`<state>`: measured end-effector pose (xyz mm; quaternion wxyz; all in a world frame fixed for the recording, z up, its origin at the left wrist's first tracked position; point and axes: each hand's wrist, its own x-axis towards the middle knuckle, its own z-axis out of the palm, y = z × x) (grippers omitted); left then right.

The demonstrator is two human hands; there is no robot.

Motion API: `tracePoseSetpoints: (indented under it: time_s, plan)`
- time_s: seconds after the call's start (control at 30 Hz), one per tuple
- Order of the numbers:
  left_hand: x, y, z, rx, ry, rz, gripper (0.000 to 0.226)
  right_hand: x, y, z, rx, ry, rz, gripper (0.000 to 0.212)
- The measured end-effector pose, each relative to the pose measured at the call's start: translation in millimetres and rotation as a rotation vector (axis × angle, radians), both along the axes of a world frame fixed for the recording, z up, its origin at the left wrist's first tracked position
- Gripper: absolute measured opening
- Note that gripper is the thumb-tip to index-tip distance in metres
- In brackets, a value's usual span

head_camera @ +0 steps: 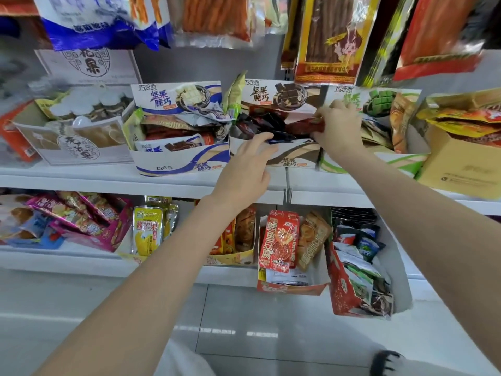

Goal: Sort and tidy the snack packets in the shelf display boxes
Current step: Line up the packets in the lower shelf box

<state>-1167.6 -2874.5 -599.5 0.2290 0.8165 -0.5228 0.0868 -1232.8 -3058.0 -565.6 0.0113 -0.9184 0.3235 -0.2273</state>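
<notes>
Three display boxes stand side by side on the upper shelf: a blue-trimmed box, a brown-trimmed box and a green-trimmed box. My right hand pinches a dark red snack packet over the right end of the brown box. My left hand reaches over that box's front wall, fingers fairly straight, tips touching dark packets inside. Mixed packets fill the blue box.
A white box of jars stands at the left, a tan carton at the right. Hanging snack bags dangle overhead. The lower shelf holds more boxes, among them a red box. White shelf edge runs across.
</notes>
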Motion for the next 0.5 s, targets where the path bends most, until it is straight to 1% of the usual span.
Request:
tracePoseSetpoints:
  time_s: [0.07,0.17,0.23,0.3,0.4,0.5]
  plan:
    - [6.3,3.5,2.6,0.028,0.023,-0.026,0.047,1.5,0.6,-1.5,-0.016,-0.054,-0.027,0.028]
    - [13.3,7.3,3.8,0.071,0.078,-0.037,0.048,0.1,4.2,3.3,-0.049,-0.231,-0.06,0.024]
    - [14.6,7.9,1.9,0.093,0.091,-0.045,0.049,-5.0,4.3,13.5,-0.092,-0.324,-0.041,0.025]
    - [13.8,6.7,0.7,0.106,0.095,-0.051,0.051,-14.6,1.1,27.1,-0.103,-0.354,0.027,0.026]
    - [10.8,5.9,3.1,0.124,0.09,-0.041,0.051,-39.4,1.5,50.5,-0.016,-0.382,0.117,0.024]
    - [2.6,6.1,7.4,0.126,0.118,-0.045,0.051,-73.7,10.2,70.5,0.095,-0.468,0.102,0.02]
